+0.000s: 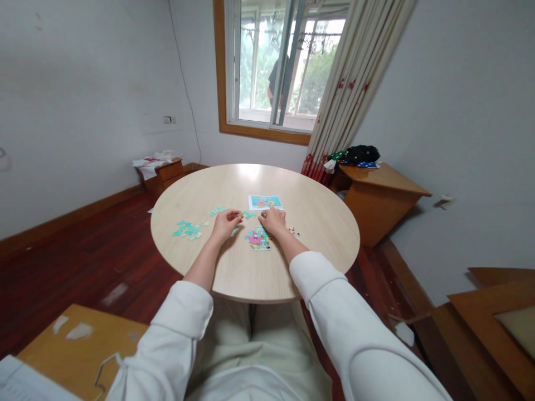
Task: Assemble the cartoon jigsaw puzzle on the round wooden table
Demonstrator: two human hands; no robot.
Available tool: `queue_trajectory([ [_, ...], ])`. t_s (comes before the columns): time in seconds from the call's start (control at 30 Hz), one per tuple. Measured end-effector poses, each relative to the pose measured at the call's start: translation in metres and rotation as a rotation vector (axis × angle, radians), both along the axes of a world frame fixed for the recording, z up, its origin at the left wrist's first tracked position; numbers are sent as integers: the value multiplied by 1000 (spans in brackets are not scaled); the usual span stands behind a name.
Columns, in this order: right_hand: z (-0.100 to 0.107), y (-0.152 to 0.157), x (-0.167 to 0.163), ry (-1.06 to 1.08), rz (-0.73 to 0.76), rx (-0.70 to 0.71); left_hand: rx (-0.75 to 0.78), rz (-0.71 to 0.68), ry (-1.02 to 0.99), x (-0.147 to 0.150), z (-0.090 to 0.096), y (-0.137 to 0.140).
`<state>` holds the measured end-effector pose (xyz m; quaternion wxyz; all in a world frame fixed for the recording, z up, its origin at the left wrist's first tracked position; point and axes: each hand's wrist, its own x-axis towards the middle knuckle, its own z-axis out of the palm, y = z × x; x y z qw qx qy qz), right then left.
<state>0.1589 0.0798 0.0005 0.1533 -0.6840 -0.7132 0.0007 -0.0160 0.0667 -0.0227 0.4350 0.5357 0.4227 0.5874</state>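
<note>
Pinched in the fingertips of my left hand (226,224) is a small yellowish puzzle piece (241,215). My right hand (273,220) is closed just above the joined jigsaw section, its fingertips on a small dark-marked puzzle piece that they partly cover. The joined jigsaw section (259,239), pink and turquoise with cartoon figures, lies flat between my forearms. Beyond my hands rests a printed reference picture (266,202) in similar colours. Several turquoise pieces (249,214) lie between my hands, and a larger heap of loose pieces (188,229) is spread to the left.
More loose pieces (293,231) lie right of my right wrist, partly hidden by it. Everything sits on a round wooden table (326,223). A wooden desk with dark cloth (363,154) stands at the right, a low cabinet (169,171) at the back left. Someone's dark clothing (273,78) shows through the window.
</note>
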Motion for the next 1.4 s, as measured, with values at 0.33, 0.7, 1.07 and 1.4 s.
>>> queue_trajectory([
  [0.33,6,16,3,29,-25,-141,5,-6,-3,-1,-2,2],
  [0.7,-11,22,11,274,3,-13,3,-3,-8,1,0,0],
  [1.07,-30,28,18,567,154,56,-1,17,11,2,0,0],
  [1.4,-20,19,-4,187,225,5,-45,99,-2,0,2,0],
])
